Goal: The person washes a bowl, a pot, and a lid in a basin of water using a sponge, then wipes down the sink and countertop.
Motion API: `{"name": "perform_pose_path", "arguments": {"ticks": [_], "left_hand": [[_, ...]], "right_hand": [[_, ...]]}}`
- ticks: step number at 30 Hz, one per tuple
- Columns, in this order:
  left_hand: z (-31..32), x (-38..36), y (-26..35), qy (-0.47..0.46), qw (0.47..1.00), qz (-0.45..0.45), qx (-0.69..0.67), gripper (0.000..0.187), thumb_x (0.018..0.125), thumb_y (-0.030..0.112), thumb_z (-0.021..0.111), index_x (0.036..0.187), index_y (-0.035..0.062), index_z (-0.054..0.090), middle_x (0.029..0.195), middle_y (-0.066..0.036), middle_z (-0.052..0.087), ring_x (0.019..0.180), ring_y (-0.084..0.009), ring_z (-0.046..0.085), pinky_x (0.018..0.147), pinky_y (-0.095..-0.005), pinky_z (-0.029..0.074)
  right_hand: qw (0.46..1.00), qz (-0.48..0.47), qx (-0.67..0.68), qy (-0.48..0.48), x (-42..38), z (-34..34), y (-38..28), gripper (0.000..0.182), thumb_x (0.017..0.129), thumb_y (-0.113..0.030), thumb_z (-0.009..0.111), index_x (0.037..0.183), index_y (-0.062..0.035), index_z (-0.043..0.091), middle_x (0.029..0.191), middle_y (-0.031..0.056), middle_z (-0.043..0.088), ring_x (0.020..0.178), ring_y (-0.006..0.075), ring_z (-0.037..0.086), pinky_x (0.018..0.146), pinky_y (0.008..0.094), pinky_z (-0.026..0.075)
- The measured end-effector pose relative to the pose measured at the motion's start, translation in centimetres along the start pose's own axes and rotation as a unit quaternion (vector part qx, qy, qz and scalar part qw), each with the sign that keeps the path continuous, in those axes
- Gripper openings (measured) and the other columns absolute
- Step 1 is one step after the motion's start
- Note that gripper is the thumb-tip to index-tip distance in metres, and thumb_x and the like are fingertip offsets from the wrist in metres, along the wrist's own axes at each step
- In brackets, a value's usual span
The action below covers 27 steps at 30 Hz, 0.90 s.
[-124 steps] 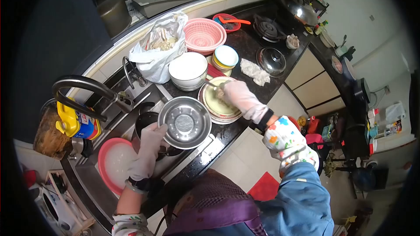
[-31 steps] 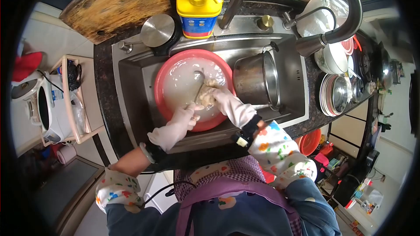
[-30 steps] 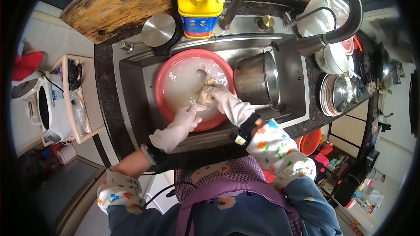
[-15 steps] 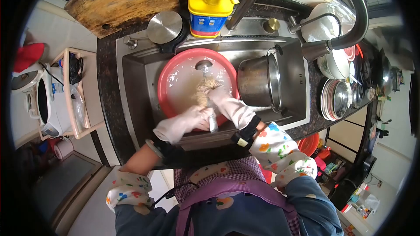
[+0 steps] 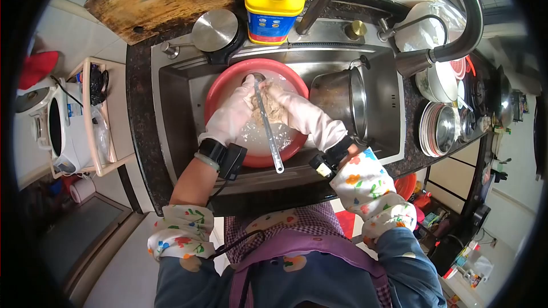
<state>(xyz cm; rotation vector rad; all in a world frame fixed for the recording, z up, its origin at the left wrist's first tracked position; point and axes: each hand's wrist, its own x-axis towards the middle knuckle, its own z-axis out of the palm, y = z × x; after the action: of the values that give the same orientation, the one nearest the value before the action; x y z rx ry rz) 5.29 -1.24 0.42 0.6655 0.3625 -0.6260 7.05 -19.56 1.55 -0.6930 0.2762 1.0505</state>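
In the head view, a ladle (image 5: pixel 268 128) lies slanted across a red basin (image 5: pixel 212 94) of cloudy, sudsy water, its handle's end reaching over the near rim. My left hand (image 5: pixel 237 102), in a pale glove, is closed around the ladle's upper end by the bowl, which it partly hides. A beige rag (image 5: pixel 267 113) is bunched beneath the handle, between both hands. My right hand (image 5: pixel 291 105), gloved as well, has its fingers curled on the rag near the ladle's bowl.
The basin stands in a steel sink (image 5: pixel 182 108) beside a metal pot (image 5: pixel 331 102). A faucet (image 5: pixel 456 51) arches over the right side. Behind are a yellow pump bottle (image 5: pixel 274 5), a round metal lid (image 5: pixel 215 33) and a wooden board (image 5: pixel 162 0). Stacked plates (image 5: pixel 428 131) sit at right.
My left hand has slid from the lower handle up to the ladle's bowl end. The rag is more spread out, and my right hand has moved slightly up and right.
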Motion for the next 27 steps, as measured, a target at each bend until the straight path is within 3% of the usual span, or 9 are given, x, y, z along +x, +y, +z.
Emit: {"name": "perform_pose_path", "arguments": {"ticks": [2,9,11,12,14,17,18,21,27], "left_hand": [[2.0,-2.1,1.0,0.159,0.759,0.136,0.617,0.041,0.096,0.031,0.039,0.120,-0.0009,0.049,0.108,-0.013,0.059,0.093,-0.0204,0.055,0.089,-0.0307,0.040],[3.3,-1.6,-0.1,0.239,0.881,0.108,0.393,0.041,0.093,0.039,0.044,0.112,0.0044,0.057,0.104,-0.019,0.061,0.098,-0.0286,0.057,0.087,-0.0349,0.040],[2.2,-1.8,-0.1,0.183,0.623,0.201,0.733,0.037,0.094,0.035,0.043,0.112,0.0061,0.057,0.106,-0.021,0.060,0.099,-0.0311,0.057,0.085,-0.0355,0.041],[2.3,-1.8,-0.2,0.182,0.625,0.199,0.732,0.037,0.094,0.035,0.043,0.112,0.0061,0.057,0.106,-0.021,0.060,0.099,-0.0311,0.057,0.085,-0.0355,0.041],[2.7,-1.9,0.3,0.265,0.853,0.017,0.449,0.037,0.095,0.033,0.044,0.108,0.0001,0.057,0.101,-0.013,0.064,0.096,-0.0225,0.059,0.083,-0.0313,0.043],[3.5,-2.3,2.5,0.232,0.789,0.031,0.569,0.038,0.096,0.031,0.042,0.115,0.0007,0.053,0.114,-0.013,0.060,0.109,-0.0216,0.055,0.092,-0.0294,0.041],[-7.3,1.8,-1.3,0.150,0.930,0.103,0.321,0.041,0.097,0.031,0.040,0.122,-0.0012,0.047,0.126,-0.012,0.052,0.119,-0.0211,0.048,0.100,-0.0289,0.037],[-7.9,3.0,-1.4,0.251,0.959,0.044,0.124,0.040,0.096,0.034,0.041,0.116,0.0009,0.053,0.109,-0.016,0.060,0.096,-0.0232,0.057,0.082,-0.0333,0.042],[0.1,0.3,-1.3,0.170,0.983,0.024,-0.065,0.040,0.097,0.029,0.038,0.119,-0.0037,0.046,0.123,-0.016,0.052,0.111,-0.0289,0.054,0.098,-0.0407,0.043]], "right_hand": [[0.990,0.013,0.138,-0.019,-0.5,1.2,-0.8,0.035,0.096,-0.032,0.043,0.118,-0.0054,0.050,0.108,0.0073,0.060,0.099,0.0205,0.057,0.091,0.0351,0.044],[0.988,-0.021,-0.077,0.135,1.6,1.6,1.1,0.026,0.091,-0.029,0.054,0.106,-0.0069,0.057,0.094,0.0022,0.064,0.082,0.0161,0.061,0.074,0.0313,0.050],[0.990,-0.034,-0.087,0.109,2.0,2.0,1.4,0.021,0.092,-0.024,0.053,0.105,-0.0073,0.057,0.089,0.0022,0.063,0.078,0.0146,0.061,0.067,0.0292,0.050],[0.988,-0.016,-0.073,0.135,2.3,2.3,1.6,0.020,0.092,-0.022,0.053,0.104,-0.0074,0.057,0.088,0.0029,0.063,0.076,0.0142,0.061,0.066,0.0284,0.049],[0.984,0.002,-0.030,0.176,3.4,1.9,3.1,0.017,0.092,-0.020,0.051,0.102,-0.0066,0.057,0.086,0.0048,0.063,0.070,0.0159,0.060,0.058,0.0295,0.049],[0.933,0.165,-0.222,0.229,-1.2,6.0,0.7,0.019,0.092,-0.023,0.052,0.099,-0.0059,0.057,0.082,0.0054,0.062,0.062,0.0177,0.059,0.048,0.0314,0.047],[0.956,0.093,-0.134,0.242,0.2,3.2,4.0,0.021,0.091,-0.025,0.054,0.098,-0.0055,0.057,0.078,0.0061,0.062,0.057,0.0178,0.058,0.041,0.0314,0.044],[0.967,0.124,-0.063,0.214,-3.1,4.8,3.3,0.022,0.090,-0.027,0.056,0.096,-0.0056,0.057,0.076,0.0048,0.062,0.057,0.0144,0.058,0.042,0.0279,0.045],[0.970,0.081,-0.056,0.222,-6.0,3.5,3.4,0.023,0.090,-0.028,0.057,0.096,-0.0059,0.058,0.076,0.0003,0.061,0.059,0.0111,0.058,0.047,0.0249,0.046]]}}
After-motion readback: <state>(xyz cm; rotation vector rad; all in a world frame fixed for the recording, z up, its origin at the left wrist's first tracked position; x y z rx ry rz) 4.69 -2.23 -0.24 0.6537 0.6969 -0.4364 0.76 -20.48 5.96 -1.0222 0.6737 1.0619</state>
